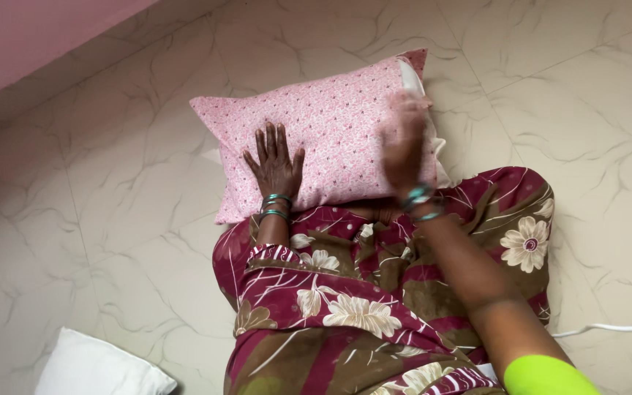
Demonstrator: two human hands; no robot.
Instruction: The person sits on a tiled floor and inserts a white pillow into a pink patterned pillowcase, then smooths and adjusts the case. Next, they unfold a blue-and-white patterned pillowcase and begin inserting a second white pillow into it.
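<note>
At the far left a pink wall [31,36] slants across the upper corner, and below it the pale marbled floor tiles [111,219] spread across the whole view. In the lower left corner lies a plain white pillow [100,369], bare of any cover and well apart from both hands. Moving right, the pink pillow [330,132] rests on the floor just ahead of the person's lap, its cover a small speckled print in pink and white, rectangular and lying at a slight tilt with its right end higher. The left hand [276,164] lies flat on the pillow's lower left part, palm down, fingers spread and pointing away, holding nothing, with green bangles [276,206] at the wrist. Beneath the arms the maroon and brown floral cloth [345,307] of the person's garment fills the lower middle and overlaps the pillow's near edge. The right hand [404,139] is over the pillow's right end, where a strip of white inner pillow [412,77] shows at the open end of the cover; the hand is blurred, so whether it grips the cloth cannot be told. A bright green sleeve [546,377] covers the right upper arm, and a white cord [608,328] runs along the floor at the right edge.
</note>
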